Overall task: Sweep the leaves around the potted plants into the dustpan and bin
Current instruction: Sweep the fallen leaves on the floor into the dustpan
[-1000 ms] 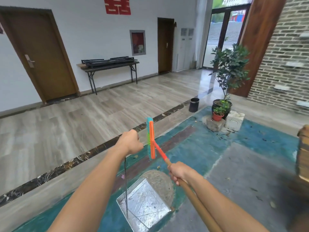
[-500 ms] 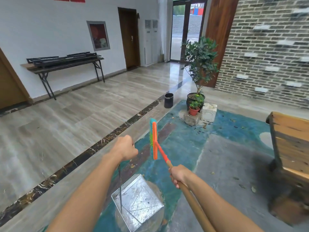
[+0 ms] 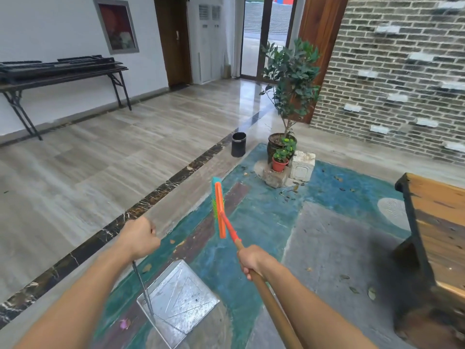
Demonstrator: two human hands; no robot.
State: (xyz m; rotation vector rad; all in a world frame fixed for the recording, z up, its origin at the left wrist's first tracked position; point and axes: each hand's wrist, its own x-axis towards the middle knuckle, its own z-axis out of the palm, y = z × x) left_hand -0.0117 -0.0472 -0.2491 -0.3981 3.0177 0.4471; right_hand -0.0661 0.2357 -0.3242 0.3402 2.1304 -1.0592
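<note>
The tall leafy tree in its dark glazed pot (image 3: 281,143), with a small red potted plant (image 3: 279,164) touching it in front, stands at one o'clock. The black cylindrical bin (image 3: 238,144) stands just beside them at twelve. Brown fallen leaves (image 3: 289,193) lie scattered around the pots. This looks like the approach step: nothing is swept yet. The square metal dustpan (image 3: 180,302) hangs at six, its thin rod in the closed left hand (image 3: 141,236). The right hand (image 3: 254,260) is wrapped around the wooden-handled broom with an orange head (image 3: 219,210). Next, probably walk closer and set the pan down.
</note>
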